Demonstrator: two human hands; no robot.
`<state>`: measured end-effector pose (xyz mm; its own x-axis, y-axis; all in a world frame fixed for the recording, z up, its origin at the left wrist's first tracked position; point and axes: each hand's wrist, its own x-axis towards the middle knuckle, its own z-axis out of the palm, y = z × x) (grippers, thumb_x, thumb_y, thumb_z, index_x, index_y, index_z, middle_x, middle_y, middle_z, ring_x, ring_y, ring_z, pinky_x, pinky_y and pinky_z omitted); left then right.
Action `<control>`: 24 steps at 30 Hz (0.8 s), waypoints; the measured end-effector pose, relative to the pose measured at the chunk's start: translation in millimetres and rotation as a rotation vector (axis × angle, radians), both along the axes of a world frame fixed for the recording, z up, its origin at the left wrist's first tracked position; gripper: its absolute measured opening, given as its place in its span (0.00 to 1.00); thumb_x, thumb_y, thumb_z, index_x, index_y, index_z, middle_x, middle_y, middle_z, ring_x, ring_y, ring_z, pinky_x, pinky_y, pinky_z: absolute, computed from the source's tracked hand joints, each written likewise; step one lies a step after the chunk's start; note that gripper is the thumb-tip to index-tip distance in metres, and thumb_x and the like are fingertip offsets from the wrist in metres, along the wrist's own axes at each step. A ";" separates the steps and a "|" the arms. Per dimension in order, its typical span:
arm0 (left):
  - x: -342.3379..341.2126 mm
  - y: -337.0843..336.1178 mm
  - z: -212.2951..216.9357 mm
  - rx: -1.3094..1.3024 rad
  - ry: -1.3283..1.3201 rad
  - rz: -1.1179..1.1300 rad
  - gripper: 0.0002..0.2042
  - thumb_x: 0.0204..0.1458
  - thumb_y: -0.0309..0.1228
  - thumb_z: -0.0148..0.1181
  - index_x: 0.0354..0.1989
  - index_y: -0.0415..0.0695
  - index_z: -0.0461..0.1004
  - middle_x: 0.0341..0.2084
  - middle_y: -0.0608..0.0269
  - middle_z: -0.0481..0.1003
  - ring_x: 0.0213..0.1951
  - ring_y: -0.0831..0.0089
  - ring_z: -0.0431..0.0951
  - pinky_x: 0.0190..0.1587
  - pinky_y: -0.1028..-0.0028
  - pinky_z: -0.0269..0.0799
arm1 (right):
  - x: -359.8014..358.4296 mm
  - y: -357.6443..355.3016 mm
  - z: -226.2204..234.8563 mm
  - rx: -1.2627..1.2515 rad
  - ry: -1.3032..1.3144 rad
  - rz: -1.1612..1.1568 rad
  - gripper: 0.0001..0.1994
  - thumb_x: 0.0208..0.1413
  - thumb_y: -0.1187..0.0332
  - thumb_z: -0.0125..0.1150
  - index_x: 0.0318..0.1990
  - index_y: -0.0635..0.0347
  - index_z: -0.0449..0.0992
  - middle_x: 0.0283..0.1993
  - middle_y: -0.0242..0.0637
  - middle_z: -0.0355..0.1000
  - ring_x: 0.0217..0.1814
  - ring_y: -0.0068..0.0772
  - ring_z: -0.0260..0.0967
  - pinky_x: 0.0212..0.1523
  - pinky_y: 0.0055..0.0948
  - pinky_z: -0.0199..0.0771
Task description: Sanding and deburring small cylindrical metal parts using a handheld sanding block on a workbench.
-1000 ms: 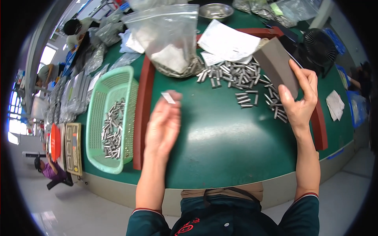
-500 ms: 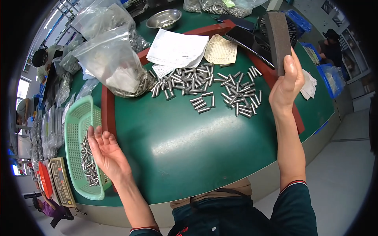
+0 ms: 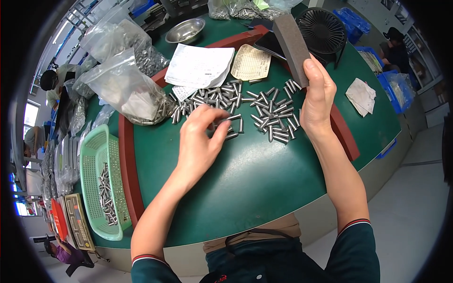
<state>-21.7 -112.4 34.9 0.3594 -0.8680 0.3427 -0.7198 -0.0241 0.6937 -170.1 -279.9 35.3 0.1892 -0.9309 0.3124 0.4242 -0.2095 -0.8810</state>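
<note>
My right hand (image 3: 318, 96) is closed round the lower end of a grey-brown abrasive-looking block (image 3: 291, 47), which is raised and tilted over the table. My left hand (image 3: 200, 141) hovers at the near edge of a heap of shiny headed metal pins (image 3: 219, 96), its curved thumb and forefinger apart. Nothing shows between them, though the other fingers are partly hidden. A few separate pins (image 3: 240, 125) lie just beside its fingertips. To the right, a second loose group of pins (image 3: 276, 115) is spread on the green table (image 3: 255, 179).
A red frame (image 3: 128, 165) borders the work area. Left of it stand a green basket (image 3: 121, 188) holding small metal parts and a scale (image 3: 79, 221). Clear bags (image 3: 137, 96), papers (image 3: 200, 63), a steel bowl (image 3: 185, 30), a black fan (image 3: 322, 30) and a cloth (image 3: 361, 96) lie around.
My left hand has moved from above the basket rightward to the pins, and its fingers have curled. My right hand has shifted slightly left with the block, which tilts more.
</note>
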 end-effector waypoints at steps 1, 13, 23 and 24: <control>-3.1 -12.3 -0.2 0.027 0.002 0.001 0.05 0.46 0.22 0.63 0.32 0.37 0.76 0.26 0.55 0.72 0.30 0.61 0.74 0.35 0.67 0.70 | -0.6 -2.2 -1.9 -0.020 0.020 -0.014 0.27 0.53 0.57 0.64 0.53 0.71 0.74 0.47 0.37 0.71 0.45 0.21 0.67 0.48 0.20 0.67; 5.4 -71.3 -13.7 0.106 -0.568 -0.141 0.11 0.40 0.21 0.64 0.35 0.40 0.78 0.35 0.59 0.69 0.43 0.61 0.69 0.45 0.65 0.62 | 0.5 -2.3 -3.6 -0.131 0.148 -0.074 0.27 0.48 0.55 0.67 0.50 0.66 0.77 0.40 0.31 0.64 0.34 0.17 0.61 0.35 0.18 0.65; 16.0 -72.1 -9.4 0.140 -0.673 -0.203 0.08 0.40 0.21 0.62 0.32 0.39 0.77 0.38 0.58 0.69 0.45 0.62 0.69 0.44 0.66 0.60 | 3.7 1.2 -1.1 -0.166 0.182 -0.089 0.27 0.48 0.54 0.66 0.50 0.65 0.77 0.39 0.32 0.65 0.35 0.18 0.61 0.36 0.20 0.64; 14.9 -68.9 -6.6 0.091 -0.588 -0.209 0.08 0.40 0.21 0.62 0.31 0.39 0.76 0.39 0.58 0.70 0.45 0.60 0.69 0.45 0.65 0.62 | 1.9 0.8 -0.8 -0.171 0.198 -0.094 0.27 0.48 0.54 0.66 0.50 0.65 0.77 0.39 0.32 0.65 0.35 0.19 0.61 0.36 0.20 0.64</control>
<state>-6.7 -181.2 28.3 -0.0471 -0.9345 0.3529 -0.9761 0.1181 0.1823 -168.3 -279.0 34.5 0.1772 -0.8843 0.4320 0.2187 -0.3926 -0.8933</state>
